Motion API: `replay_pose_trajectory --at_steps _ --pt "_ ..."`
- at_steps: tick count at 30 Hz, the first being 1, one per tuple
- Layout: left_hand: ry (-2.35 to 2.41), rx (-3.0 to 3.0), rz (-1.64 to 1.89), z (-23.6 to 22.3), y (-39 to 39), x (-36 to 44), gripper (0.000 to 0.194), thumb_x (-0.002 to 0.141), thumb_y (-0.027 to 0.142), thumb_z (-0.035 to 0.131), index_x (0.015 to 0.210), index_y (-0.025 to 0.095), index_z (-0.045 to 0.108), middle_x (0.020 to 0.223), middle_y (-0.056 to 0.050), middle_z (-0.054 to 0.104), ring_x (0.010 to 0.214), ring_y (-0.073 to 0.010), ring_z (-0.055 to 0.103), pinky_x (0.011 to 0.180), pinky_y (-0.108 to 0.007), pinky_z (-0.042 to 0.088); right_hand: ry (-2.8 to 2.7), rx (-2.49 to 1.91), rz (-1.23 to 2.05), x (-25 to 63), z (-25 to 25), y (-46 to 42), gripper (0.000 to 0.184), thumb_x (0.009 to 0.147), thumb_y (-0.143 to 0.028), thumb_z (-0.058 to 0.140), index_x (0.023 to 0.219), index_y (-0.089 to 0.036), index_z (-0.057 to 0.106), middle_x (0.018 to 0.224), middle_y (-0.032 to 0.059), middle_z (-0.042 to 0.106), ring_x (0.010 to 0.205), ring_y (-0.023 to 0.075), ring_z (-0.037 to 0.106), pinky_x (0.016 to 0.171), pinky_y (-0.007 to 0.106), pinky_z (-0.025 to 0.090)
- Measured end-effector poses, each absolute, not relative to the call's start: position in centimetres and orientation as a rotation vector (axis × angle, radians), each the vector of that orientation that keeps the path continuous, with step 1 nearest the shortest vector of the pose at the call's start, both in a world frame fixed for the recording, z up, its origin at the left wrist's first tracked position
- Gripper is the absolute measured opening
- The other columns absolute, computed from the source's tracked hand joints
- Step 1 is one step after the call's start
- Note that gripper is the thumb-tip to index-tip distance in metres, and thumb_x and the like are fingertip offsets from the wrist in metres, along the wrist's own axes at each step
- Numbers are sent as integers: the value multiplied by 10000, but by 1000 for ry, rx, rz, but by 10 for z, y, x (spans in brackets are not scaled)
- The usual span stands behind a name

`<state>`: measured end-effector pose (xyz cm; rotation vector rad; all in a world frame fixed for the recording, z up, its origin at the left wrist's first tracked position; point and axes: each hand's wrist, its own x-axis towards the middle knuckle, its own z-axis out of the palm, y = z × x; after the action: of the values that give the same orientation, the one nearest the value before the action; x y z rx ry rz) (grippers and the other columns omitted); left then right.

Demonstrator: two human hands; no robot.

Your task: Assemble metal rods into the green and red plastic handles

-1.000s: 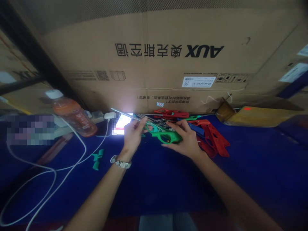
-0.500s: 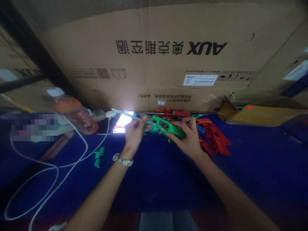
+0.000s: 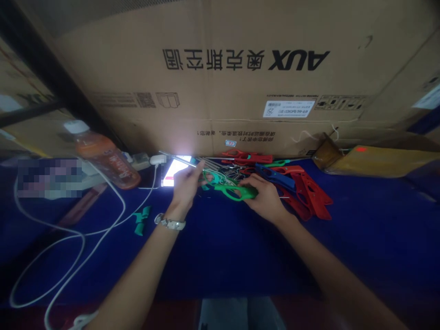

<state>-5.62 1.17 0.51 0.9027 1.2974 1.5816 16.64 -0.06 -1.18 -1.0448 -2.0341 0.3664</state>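
Note:
My left hand [image 3: 185, 185] is closed on a teal lighter part [image 3: 212, 178] with thin wires and a metal rod [image 3: 185, 162]. My right hand [image 3: 264, 197] grips a bright green lighter casing [image 3: 235, 191] with an oval opening, its right end covered by my fingers. The casing lies just below and right of the teal part; I cannot tell whether they touch. Behind both hands is a pile of metal rods [image 3: 215, 164] and wires. Right of my right hand lie a blue lighter casing [image 3: 277, 177] and several red lighter casings [image 3: 312, 195].
A lit phone [image 3: 176, 172] lies behind my left hand. Leftward are a drink bottle [image 3: 108, 160], a looping white cable [image 3: 82, 256] and loose teal pieces [image 3: 140, 220]. A large carton [image 3: 213, 27] stands behind the blue tabletop [image 3: 220, 256]; a yellow packet [image 3: 378, 161] lies at right.
My right hand has brought the green casing down toward me and turned it, away from the wired parts in my left hand. The blue casing shows more fully.

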Motion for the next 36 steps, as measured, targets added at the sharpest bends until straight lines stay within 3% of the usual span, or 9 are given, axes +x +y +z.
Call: replay_pose_trajectory --at_steps 10,17,21,24,26,29,32,36 --pt "1279 991 1575 9 10 -57 405 698 485 824 803 114 700 653 -32 704 572 -149 708 558 -229 584 -2051 -1091 293 165 -15 -1 167 850 -355 706 954 -226 732 978 53 632 796 177 662 703 292 516" --pt "1284 1031 1564 9 9 -57 390 730 480 803 826 116 702 678 -45 716 584 -143 713 540 -204 568 -1997 -1089 427 161 -8 -5 144 794 -247 698 935 -224 683 977 50 603 848 192 662 733 302 520" --pt "1277 1057 1604 11 8 -55 390 722 484 804 765 116 682 646 -37 700 571 -147 710 553 -214 578 -2020 -1109 496 162 -2 -8 174 768 -194 680 937 -224 647 991 56 663 858 217 675 757 328 508" --pt "1281 1065 1628 11 8 -54 376 718 471 809 756 121 680 639 -31 697 569 -148 711 565 -224 587 -1954 -1148 756 160 4 -9 224 753 -193 700 950 -232 602 902 32 727 796 213 692 703 311 500" --pt "1293 1069 1627 11 9 -54 363 723 463 806 768 122 690 640 -28 697 566 -145 709 566 -224 590 -1843 -1123 1054 157 9 -9 275 788 -242 696 1028 -228 563 790 12 736 637 174 664 592 274 474" --pt "1305 1080 1613 10 8 -53 353 742 458 791 790 119 705 653 -31 704 559 -139 706 576 -223 596 -1665 -1058 1511 154 16 -6 351 850 -350 667 1130 -187 531 685 10 727 419 114 541 414 218 339" --pt "1297 1091 1614 11 8 -53 364 753 470 780 808 118 709 663 -35 707 565 -140 709 562 -215 591 -1496 -1023 1732 155 21 -3 387 842 -395 699 1118 -174 541 755 50 755 420 106 580 350 185 217" --pt "1291 1117 1629 11 8 -54 355 768 471 771 806 124 710 655 -29 702 570 -137 711 569 -211 596 -1402 -971 1761 157 21 -4 425 829 -378 730 1144 -198 510 803 50 768 508 149 681 332 169 278"
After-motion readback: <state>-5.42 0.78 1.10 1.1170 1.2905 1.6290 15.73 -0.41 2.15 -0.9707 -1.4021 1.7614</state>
